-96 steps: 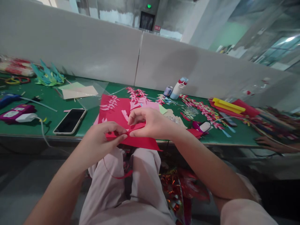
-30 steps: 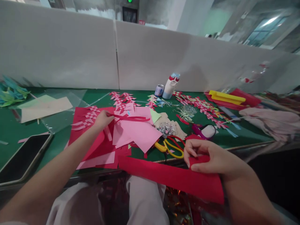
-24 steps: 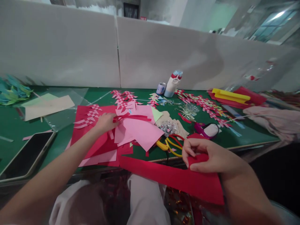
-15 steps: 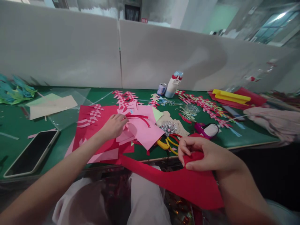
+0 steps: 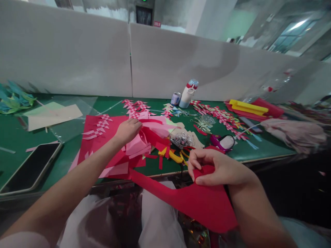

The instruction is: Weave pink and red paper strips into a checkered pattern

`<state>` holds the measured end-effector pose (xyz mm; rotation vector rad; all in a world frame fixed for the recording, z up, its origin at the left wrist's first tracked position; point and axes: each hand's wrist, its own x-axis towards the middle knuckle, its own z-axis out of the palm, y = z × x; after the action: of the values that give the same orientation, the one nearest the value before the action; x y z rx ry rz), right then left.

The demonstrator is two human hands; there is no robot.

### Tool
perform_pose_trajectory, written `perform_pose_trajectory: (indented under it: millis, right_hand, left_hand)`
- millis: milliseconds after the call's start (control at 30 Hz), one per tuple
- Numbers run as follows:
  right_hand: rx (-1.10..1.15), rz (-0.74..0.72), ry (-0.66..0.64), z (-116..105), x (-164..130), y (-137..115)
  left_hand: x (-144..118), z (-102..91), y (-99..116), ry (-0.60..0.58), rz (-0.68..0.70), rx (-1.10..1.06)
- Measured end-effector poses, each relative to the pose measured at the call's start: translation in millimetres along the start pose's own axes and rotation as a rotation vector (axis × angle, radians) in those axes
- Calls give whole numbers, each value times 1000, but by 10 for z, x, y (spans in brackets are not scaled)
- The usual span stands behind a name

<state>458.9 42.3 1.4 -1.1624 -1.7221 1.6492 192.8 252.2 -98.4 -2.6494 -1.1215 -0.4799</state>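
My left hand [image 5: 128, 131] is closed at the edge of a pink paper sheet [image 5: 157, 128], which is lifted and bent at its right side. A narrow red paper strip lies on that sheet by my fingertips; whether I grip the strip too is unclear. Under the raised sheet, red paper [image 5: 156, 138] shows. My right hand [image 5: 213, 167] pinches a large red paper sheet [image 5: 196, 203] between thumb and fingers. The sheet hangs in front of the table edge over my lap, its narrow end reaching left. Yellow-handled scissors [image 5: 174, 156] lie between my hands.
A phone [image 5: 32, 167] lies at the left. Checkered woven paper pieces [image 5: 99, 127] rest on red sheets. Farther back stand a can [image 5: 176, 99] and a bottle [image 5: 188, 93] before a grey partition [image 5: 165, 62]. A purple-and-white item [image 5: 222, 142] and yellow roll [image 5: 248, 107] are to the right.
My left hand has lifted the pink sheet, which now bends up and uncovers red paper and more of the scissors. My right hand still holds the red sheet. The view has shifted slightly.
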Motion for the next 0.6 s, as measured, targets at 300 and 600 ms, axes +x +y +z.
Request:
perform_pose_trajectory:
  millis: [300, 600]
  right_hand:
    - [20, -9, -12, 13, 35, 28]
    - [57, -11, 10, 36, 8, 14]
  left_hand:
    - [179, -176, 42, -2, -122, 37]
    - [104, -58, 140, -192, -58, -81]
